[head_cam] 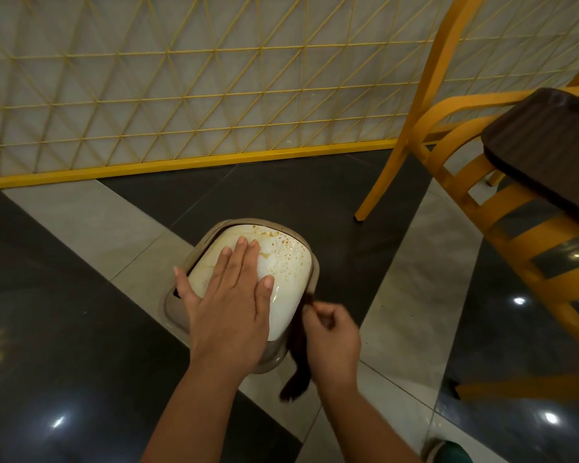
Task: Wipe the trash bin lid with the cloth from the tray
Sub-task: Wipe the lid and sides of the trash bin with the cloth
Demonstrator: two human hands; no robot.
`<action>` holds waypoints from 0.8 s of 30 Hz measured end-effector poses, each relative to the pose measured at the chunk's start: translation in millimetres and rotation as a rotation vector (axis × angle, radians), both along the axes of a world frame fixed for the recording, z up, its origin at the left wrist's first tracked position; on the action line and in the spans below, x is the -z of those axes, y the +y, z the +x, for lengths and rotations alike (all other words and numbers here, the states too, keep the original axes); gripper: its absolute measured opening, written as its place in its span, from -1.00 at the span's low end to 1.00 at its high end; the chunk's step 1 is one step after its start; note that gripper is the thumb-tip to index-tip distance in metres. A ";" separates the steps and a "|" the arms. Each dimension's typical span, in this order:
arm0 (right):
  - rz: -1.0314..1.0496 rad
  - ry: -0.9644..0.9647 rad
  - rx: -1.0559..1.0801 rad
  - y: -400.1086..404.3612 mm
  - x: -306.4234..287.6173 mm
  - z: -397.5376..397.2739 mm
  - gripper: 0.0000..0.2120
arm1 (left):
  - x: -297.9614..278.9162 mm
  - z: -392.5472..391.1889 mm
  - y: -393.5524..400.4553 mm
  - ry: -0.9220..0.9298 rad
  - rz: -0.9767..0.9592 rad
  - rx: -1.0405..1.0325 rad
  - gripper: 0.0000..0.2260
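Trash bin lid: white, domed, spattered with brown stains on its far right part, seated in a beige bin on the tiled floor. Left hand lies flat on the lid, fingers straight. Right hand pinches a dark cloth beside the lid's right edge; cloth hangs down. Brown tray sits on a yellow chair, well apart.

The cloth is mostly hidden behind the right hand.
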State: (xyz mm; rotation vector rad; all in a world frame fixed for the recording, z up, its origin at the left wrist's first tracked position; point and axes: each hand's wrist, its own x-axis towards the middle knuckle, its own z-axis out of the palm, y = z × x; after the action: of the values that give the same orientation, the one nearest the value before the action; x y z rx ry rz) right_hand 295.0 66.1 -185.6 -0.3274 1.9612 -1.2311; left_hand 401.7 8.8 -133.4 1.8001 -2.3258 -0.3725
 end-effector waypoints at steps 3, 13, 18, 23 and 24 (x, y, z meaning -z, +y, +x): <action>0.002 -0.054 -0.045 22.8 2.6 12.8 -0.91 | 0.5 -0.3 0.9 0.002 0.001 -0.002 -0.37; -0.269 0.078 -0.043 -16.8 -25.4 -18.3 -0.81 | 1.3 0.0 -1.2 0.059 0.023 -0.023 -0.38; -0.251 0.164 -0.245 45.1 -18.2 40.8 -0.61 | 1.9 -1.1 -1.3 0.044 0.026 -0.030 -0.39; -0.312 0.040 -0.023 -5.3 -29.5 3.9 -0.80 | 3.7 -1.4 -1.9 0.031 0.016 -0.022 -0.41; -0.294 0.032 0.016 -18.5 -30.7 -5.6 -0.82 | 4.0 -1.4 -2.1 0.026 0.014 -0.025 -0.40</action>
State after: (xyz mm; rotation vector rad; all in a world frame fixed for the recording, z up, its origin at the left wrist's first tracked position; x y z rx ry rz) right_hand 289.4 47.6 -154.9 -0.4820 1.8116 -1.5363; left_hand 400.3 6.7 -137.4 1.8181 -2.2866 -0.4064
